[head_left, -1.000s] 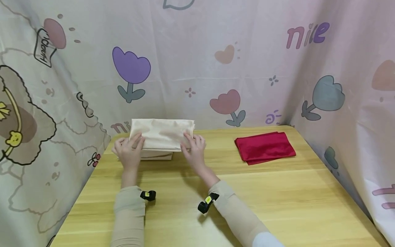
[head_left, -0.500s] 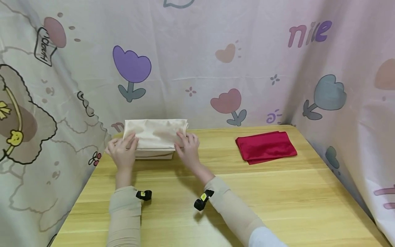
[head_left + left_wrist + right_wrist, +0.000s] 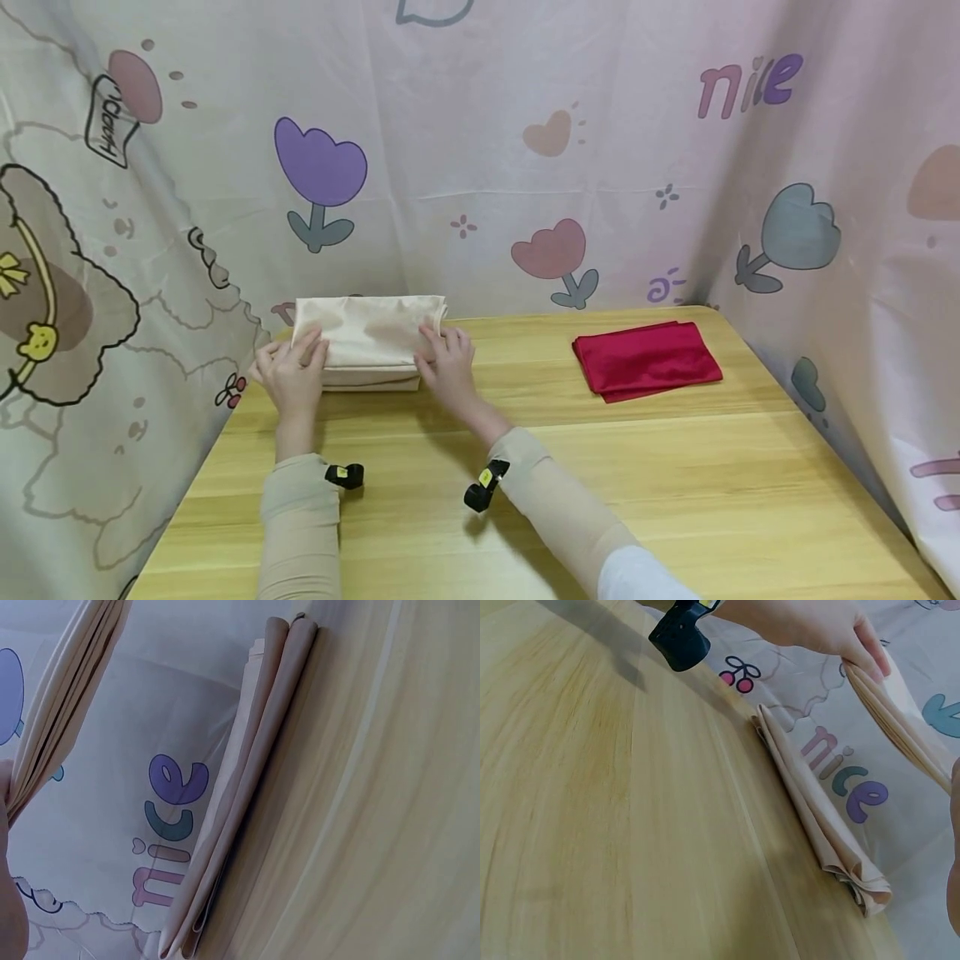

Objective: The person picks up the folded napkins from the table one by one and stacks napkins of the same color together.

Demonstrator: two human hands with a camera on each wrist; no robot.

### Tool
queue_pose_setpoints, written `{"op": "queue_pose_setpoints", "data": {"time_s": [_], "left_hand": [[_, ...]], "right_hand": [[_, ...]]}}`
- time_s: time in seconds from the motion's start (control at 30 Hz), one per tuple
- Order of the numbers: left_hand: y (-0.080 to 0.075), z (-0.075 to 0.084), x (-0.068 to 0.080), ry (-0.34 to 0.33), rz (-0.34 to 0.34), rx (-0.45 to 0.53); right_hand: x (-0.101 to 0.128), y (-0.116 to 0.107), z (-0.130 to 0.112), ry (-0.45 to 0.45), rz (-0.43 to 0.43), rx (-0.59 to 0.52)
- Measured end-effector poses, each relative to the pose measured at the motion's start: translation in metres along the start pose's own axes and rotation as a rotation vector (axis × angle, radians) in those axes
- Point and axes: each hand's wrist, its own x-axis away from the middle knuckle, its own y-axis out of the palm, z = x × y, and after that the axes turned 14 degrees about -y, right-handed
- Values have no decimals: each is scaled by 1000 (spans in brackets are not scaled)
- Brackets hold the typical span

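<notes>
A folded cream cloth (image 3: 367, 332) with a satin sheen is held up by both hands at the back left of the table. My left hand (image 3: 291, 377) pinches its left end, thumb on the near face, and my right hand (image 3: 448, 365) pinches the right end. Below it, a folded beige-pink cloth (image 3: 371, 382) lies on the tabletop, partly covered in the head view. Both wrist views show a gap between the layered edges of the held cloth (image 3: 900, 727) and the lower cloth (image 3: 232, 787).
A folded red cloth (image 3: 647, 360) lies at the back right of the wooden table (image 3: 675, 483). Printed curtains (image 3: 450, 150) hang behind the table and along both sides. Each wrist wears a small black camera (image 3: 483, 487).
Both hands have carried the cream cloth leftward, then slightly down, over the beige-pink cloth. The grip looks the same, and the red cloth stays in place.
</notes>
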Motion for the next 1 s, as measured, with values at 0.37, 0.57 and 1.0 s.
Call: {"op": "queue_pose_setpoints", "data": {"time_s": [0.37, 0.57, 1.0], "left_hand": [[-7, -5, -2, -77, -96, -87], [-8, -7, -2, -175, -185, -181], [-11, -11, 1, -182, -221, -238]], "right_hand": [[-2, 10, -1, 22, -88, 85], [2, 16, -2, 31, -112, 119], [4, 21, -5, 62, -263, 86]]}}
